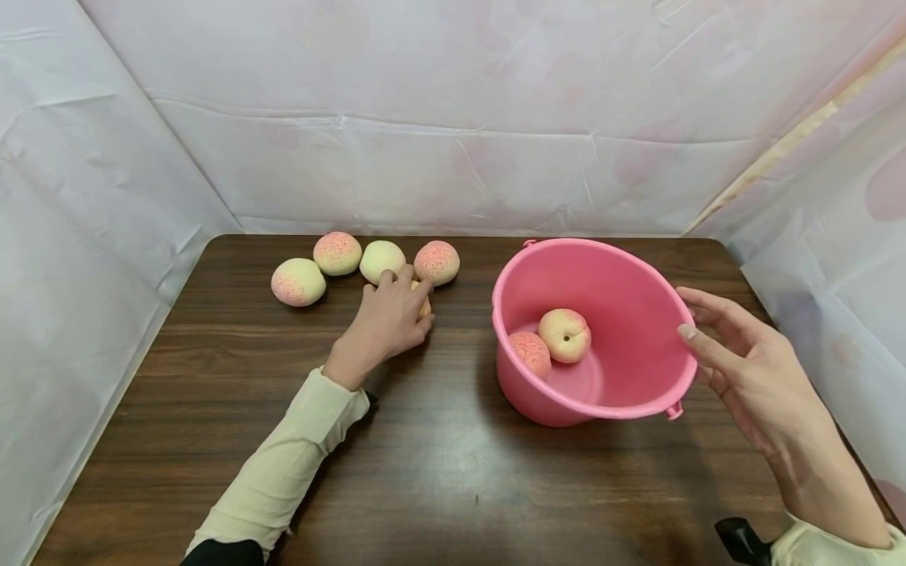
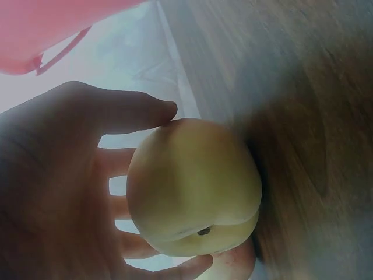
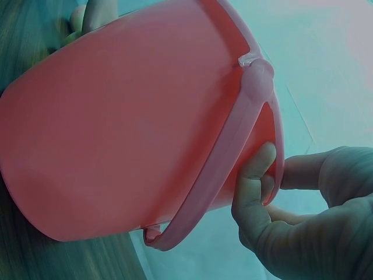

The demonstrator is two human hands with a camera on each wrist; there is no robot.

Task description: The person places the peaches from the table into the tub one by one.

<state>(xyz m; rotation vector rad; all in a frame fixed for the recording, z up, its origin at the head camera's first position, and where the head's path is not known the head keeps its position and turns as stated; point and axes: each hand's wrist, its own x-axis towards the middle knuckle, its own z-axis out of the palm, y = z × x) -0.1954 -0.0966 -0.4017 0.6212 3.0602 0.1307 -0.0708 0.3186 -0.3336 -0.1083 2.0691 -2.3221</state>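
Observation:
My left hand has its thumb and fingers around a pale yellow peach, which sits low against the table in the left wrist view. In the head view that hand covers most of the fruit. Behind it are a yellowish peach and a pink-speckled peach. With fingers on both sides of the rim, my right hand holds the pink bucket at its right side. Inside the bucket lie a cream peach and a pink-speckled one.
Farther left stand two more peaches, one blushed at its lower left and one speckled on top. The bucket's handle hangs down its outer side. White sheeting rises behind the dark wooden table and along both sides.

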